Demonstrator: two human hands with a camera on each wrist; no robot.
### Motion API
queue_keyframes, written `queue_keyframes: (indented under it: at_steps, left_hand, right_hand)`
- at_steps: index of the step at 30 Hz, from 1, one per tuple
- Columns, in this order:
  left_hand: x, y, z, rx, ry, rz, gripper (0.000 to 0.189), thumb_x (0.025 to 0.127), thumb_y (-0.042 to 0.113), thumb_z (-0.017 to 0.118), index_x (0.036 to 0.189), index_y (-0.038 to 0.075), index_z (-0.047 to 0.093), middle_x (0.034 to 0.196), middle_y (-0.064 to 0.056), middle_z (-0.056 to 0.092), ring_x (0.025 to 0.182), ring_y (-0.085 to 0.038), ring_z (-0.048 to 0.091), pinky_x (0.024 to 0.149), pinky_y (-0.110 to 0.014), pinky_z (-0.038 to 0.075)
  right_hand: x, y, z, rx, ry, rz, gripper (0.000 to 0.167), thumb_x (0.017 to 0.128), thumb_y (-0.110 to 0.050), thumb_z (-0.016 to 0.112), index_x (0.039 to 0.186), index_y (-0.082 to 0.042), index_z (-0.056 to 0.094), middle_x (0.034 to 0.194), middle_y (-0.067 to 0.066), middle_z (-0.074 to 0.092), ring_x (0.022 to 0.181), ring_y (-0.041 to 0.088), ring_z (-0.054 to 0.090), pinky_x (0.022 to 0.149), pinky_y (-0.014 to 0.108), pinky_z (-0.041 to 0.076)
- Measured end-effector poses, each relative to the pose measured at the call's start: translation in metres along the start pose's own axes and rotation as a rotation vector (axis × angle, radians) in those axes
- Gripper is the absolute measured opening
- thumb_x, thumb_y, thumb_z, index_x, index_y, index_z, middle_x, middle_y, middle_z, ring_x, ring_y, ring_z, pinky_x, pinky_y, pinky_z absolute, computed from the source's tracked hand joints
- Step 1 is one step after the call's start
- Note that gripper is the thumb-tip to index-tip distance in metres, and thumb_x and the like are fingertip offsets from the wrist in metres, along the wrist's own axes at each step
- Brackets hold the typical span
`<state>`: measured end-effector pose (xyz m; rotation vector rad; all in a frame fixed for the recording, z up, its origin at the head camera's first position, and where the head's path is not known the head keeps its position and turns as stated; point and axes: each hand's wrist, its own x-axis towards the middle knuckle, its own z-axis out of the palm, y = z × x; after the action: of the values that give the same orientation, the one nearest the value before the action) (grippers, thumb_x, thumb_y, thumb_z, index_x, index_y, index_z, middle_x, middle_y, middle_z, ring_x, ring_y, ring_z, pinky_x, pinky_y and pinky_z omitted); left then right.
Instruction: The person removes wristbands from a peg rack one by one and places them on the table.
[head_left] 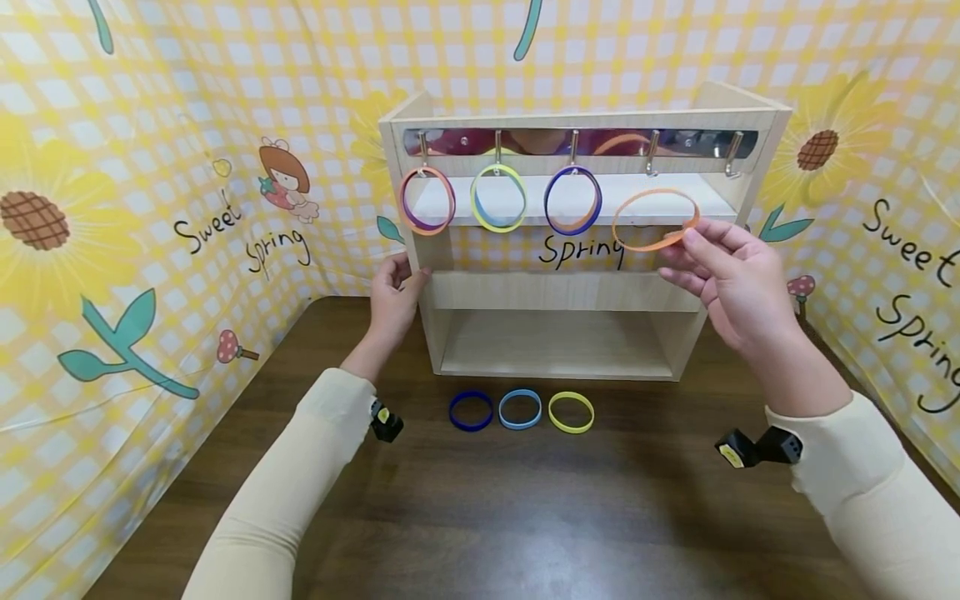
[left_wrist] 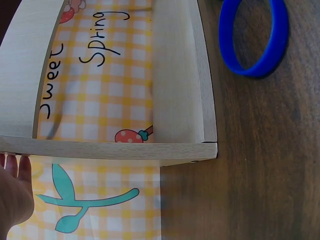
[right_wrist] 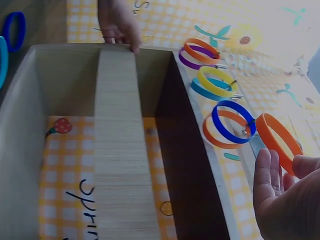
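Note:
My right hand pinches an orange wristband between thumb and fingers, with the other fingers spread. The band overlaps the space just below the fourth metal hook in the head view. On the left side of the wooden shelf unit, my left hand holds the side panel, thumb at its front edge and fingers along the outside. Three hooks carry pairs of bands: an orange one with purple, a yellow one with light blue, and a dark blue one with orange behind.
On the dark wooden table, a dark blue band, a light blue band and a yellow band lie in a row before the shelf. The rightmost hook holds no band. Checked yellow cloth surrounds the table.

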<state>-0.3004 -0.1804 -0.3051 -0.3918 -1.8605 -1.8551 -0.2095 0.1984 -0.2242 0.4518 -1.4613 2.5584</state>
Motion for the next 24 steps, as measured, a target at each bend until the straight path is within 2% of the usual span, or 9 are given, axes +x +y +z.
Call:
queue_keyframes:
  at_steps: [5, 11, 19, 24]
  left_hand:
    - [0.0, 0.0, -0.001, -0.004, 0.004, 0.004, 0.036, 0.089, -0.002, 0.06, 0.121, -0.016, 0.052, 0.1, -0.005, 0.059, 0.095, -0.013, 0.057, 0.079, -0.023, 0.048]
    - [0.0, 0.0, 0.001, -0.003, 0.003, 0.003, 0.036, 0.088, -0.002, 0.061, 0.12, -0.017, 0.052, 0.104, -0.013, 0.06, 0.098, -0.017, 0.056, 0.08, -0.023, 0.047]
    - [0.0, 0.0, 0.0, -0.005, -0.004, -0.002, 0.039, 0.089, -0.001, 0.061, 0.122, -0.019, 0.049, 0.117, -0.035, 0.054, 0.102, -0.021, 0.056, 0.081, -0.023, 0.047]
    - [-0.001, 0.001, -0.001, 0.005, -0.001, 0.007, 0.039, 0.088, -0.001, 0.061, 0.121, -0.018, 0.05, 0.116, -0.035, 0.054, 0.105, -0.028, 0.055, 0.082, -0.023, 0.047]
  right_hand:
    - [-0.007, 0.01, -0.006, -0.026, -0.018, 0.029, 0.016, 0.089, -0.006, 0.068, 0.102, 0.002, 0.063, 0.093, 0.013, 0.067, 0.084, 0.02, 0.069, 0.072, 0.033, 0.057]
    - [-0.018, 0.027, -0.018, -0.025, -0.054, 0.064, 0.013, 0.092, -0.004, 0.064, 0.103, 0.002, 0.064, 0.093, 0.011, 0.07, 0.086, 0.02, 0.07, 0.073, 0.033, 0.056]
    - [-0.031, 0.049, -0.034, -0.087, -0.074, 0.135, 0.01, 0.094, -0.006, 0.061, 0.102, -0.001, 0.064, 0.094, 0.009, 0.069, 0.085, 0.019, 0.07, 0.074, 0.033, 0.056]
    - [-0.037, 0.061, -0.042, -0.129, -0.072, 0.175, 0.008, 0.095, -0.006, 0.06, 0.101, -0.003, 0.064, 0.093, 0.008, 0.07, 0.085, 0.018, 0.07, 0.075, 0.032, 0.056]
